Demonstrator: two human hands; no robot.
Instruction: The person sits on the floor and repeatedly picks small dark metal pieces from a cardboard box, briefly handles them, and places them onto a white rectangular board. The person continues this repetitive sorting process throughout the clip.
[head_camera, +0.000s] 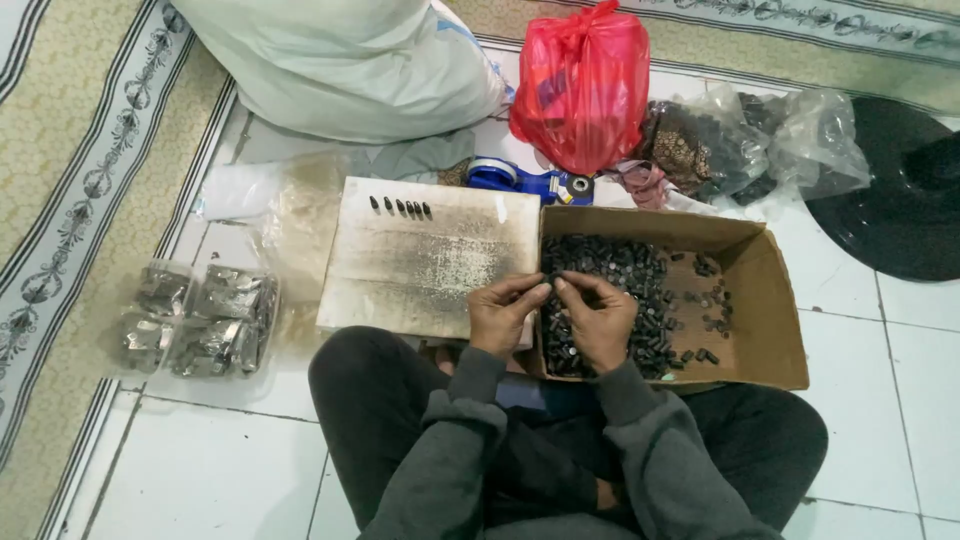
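Observation:
I sit cross-legged on the floor. My left hand (503, 312) and my right hand (597, 318) meet fingertip to fingertip over the near left corner of an open cardboard box (770, 300). Between the fingers is a small dark cylindrical part, hard to make out. The box holds several small black cylindrical parts (610, 268) heaped at its left side, with a few loose ones (712, 300) to the right. Left of the box lies a worn pale board (430, 260) with a short row of black parts (400, 208) lined up near its far edge.
A red plastic bag (581, 85), a blue tape dispenser (525, 178) and clear bags of dark parts (745, 140) lie beyond the box. A large white sack (345, 60) is at the back. Packed clear bags (200, 318) sit left. A black round object (905, 190) lies right.

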